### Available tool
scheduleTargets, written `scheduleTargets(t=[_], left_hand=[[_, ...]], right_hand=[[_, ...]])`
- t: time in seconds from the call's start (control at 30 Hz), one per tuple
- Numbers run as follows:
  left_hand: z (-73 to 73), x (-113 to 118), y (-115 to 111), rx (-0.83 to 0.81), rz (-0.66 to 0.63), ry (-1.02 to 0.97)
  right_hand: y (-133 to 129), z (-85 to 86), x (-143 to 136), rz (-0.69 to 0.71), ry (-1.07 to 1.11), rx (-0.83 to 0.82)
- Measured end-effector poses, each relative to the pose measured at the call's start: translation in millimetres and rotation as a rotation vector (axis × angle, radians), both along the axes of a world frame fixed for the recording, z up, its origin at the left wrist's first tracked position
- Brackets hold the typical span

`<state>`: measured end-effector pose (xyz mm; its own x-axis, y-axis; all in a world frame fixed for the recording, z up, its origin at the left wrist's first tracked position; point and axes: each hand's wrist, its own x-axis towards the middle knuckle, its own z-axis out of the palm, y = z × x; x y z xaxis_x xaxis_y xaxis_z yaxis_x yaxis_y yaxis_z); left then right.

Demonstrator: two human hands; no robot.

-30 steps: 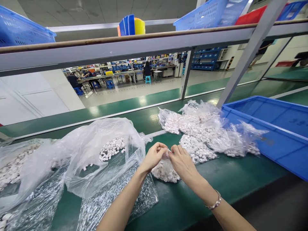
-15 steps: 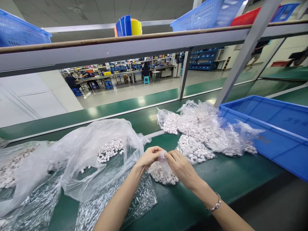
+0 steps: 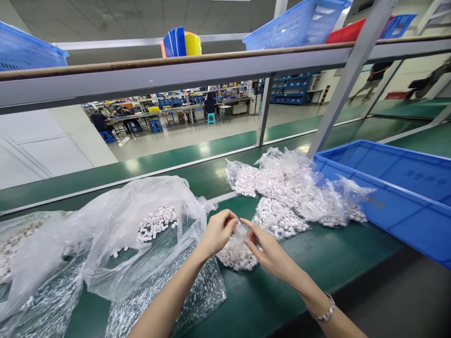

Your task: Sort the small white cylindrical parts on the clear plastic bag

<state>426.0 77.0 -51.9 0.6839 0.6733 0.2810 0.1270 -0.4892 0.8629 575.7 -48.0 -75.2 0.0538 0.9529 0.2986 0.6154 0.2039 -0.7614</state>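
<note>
The left hand (image 3: pixel 220 231) pinches the gathered neck of a small clear plastic bag filled with white ring-shaped pieces (image 3: pixel 238 251), which sits on the green desk (image 3: pixel 299 277). The right hand (image 3: pixel 262 241) is partly open at the bag's right side, thumb and forefinger spread close to its top; whether they touch the plastic cannot be told. Just beyond it lies a filled clear bag (image 3: pixel 279 218), near a heap of similar bags (image 3: pixel 292 180) farther back. Right of the heap stands a large blue plastic bin (image 3: pixel 391 197). To the left, a big translucent plastic bag (image 3: pixel 141 197) gapes around loose small white pieces (image 3: pixel 158 220), beside a flat crinkled clear plastic sheet (image 3: pixel 207 291) on the near side.
</note>
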Motion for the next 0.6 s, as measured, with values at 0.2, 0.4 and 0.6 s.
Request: scheduleTargets(t=[0.2, 0.4, 0.6], left_hand=[[24.7, -1.1, -31.1, 0.201, -0.02, -0.051], [27.6, -38.0, -33.0, 0.141, 0.053, -0.071], [39.8, -72.3, -47.1, 0.098, 0.057, -0.035]], right_hand=[[34.6, 19.6, 1.9, 0.008, 0.032, 0.06], [72.6, 76.7, 67.3, -0.25, -0.097, 0.119], [97.1, 145.0, 115.5, -0.656, -0.193, 0.43]])
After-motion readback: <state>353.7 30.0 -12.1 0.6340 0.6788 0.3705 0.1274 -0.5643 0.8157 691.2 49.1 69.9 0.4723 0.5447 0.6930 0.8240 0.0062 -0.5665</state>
